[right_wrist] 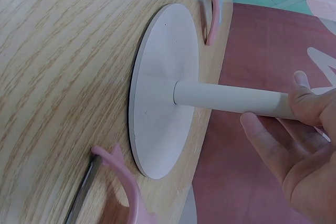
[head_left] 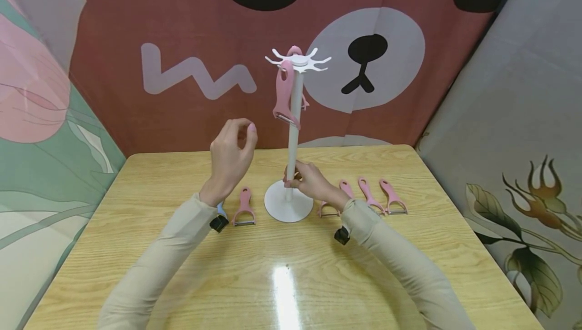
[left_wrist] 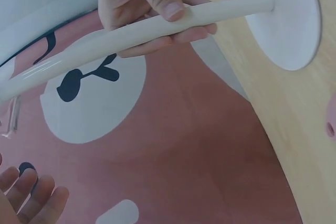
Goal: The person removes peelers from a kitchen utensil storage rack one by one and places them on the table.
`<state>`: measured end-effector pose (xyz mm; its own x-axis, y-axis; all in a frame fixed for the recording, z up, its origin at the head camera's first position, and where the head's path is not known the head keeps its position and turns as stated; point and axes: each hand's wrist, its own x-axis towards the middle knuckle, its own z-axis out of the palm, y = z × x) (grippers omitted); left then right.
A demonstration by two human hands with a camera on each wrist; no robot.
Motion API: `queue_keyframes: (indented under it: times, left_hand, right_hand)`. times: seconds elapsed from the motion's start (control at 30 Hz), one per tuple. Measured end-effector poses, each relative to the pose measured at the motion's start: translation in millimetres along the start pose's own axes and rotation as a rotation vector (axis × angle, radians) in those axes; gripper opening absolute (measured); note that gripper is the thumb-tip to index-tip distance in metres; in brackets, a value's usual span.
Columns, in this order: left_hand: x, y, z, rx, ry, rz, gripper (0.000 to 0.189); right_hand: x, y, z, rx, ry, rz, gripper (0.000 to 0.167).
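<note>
A white stand (head_left: 295,138) with a round base and a ring of hooks on top stands upright on the table. My right hand (head_left: 311,181) holds its pole (right_wrist: 231,100) low down, thumb on one side and fingers on the other. One pink peeler (head_left: 284,90) hangs from a front hook, and another pink peeler (head_left: 294,50) hangs behind, mostly hidden. Left of the pole, my left hand (head_left: 229,153) is raised in the air, its fingers (left_wrist: 50,203) loosely bent and holding nothing. Below that hand lie a pink peeler (head_left: 245,199) and a blue peeler (head_left: 221,209), partly covered by the wrist.
Right of the base, several pink peelers lie on the wooden table (head_left: 282,249), including one at the far right (head_left: 392,194); my right forearm partly covers the nearest peeler (head_left: 346,188). Printed cloth (head_left: 182,112) hangs behind the table's back edge.
</note>
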<state>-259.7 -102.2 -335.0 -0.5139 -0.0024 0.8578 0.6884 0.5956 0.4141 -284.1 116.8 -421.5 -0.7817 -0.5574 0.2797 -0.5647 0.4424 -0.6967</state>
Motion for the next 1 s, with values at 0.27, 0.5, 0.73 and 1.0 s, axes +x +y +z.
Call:
queue_keyframes:
  times: [0.27, 0.5, 0.73, 1.0]
  left_hand:
    - [11.0, 10.4, 3.3, -0.050, 0.025, 0.024, 0.030]
    - [20.1, 21.1, 7.2, -0.079, 0.040, 0.033, 0.036]
    - [26.0, 28.6, 9.5, -0.071, 0.047, 0.041, 0.039]
    - [30.4, 35.7, 12.4, -0.115, 0.058, 0.033, 0.049]
  right_hand:
    - [-0.4, 2, 0, 0.004, 0.002, -0.012, 0.018]
    - [0.2, 3, 1, 0.006, 0.001, -0.005, 0.018]
    - [0.2, 4, 0, -0.007, 0.005, -0.008, 0.017]
    - [0.1, 4, 1, -0.008, 0.007, -0.015, 0.018]
